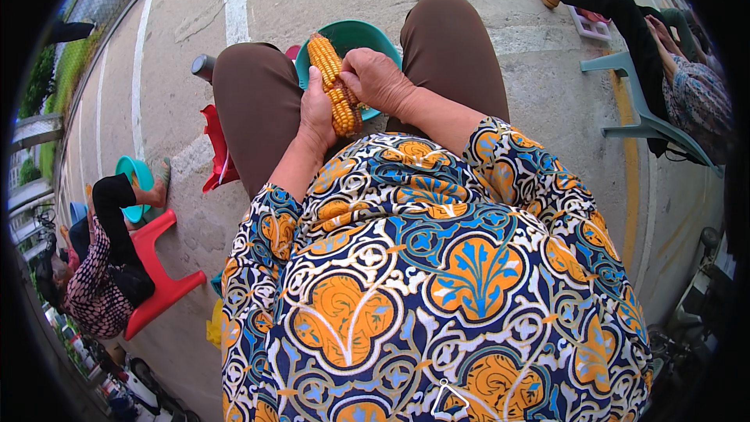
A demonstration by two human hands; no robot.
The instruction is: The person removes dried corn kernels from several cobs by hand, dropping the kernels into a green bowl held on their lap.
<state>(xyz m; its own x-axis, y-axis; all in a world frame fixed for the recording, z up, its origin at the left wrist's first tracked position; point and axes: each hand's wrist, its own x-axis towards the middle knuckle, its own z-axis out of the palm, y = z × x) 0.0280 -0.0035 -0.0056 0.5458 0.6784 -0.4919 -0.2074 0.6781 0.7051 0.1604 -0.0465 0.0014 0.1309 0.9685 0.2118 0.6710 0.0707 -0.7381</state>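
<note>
My left hand grips a dried ear of corn with orange-yellow kernels, its tip pointing away from me. Bare reddish-brown cob shows along part of its right side. My right hand presses against that side, fingers curled and thumb at the kernels; whether it also grips something is hidden. Beneath both hands, a teal plastic basin sits between my knees, and a few loose kernels show in it near my right wrist.
A dark cup and a red bag are beside my left knee. At left, a person sits on a red plastic stool by a turquoise basin. At right, another person sits on a grey-green plastic chair.
</note>
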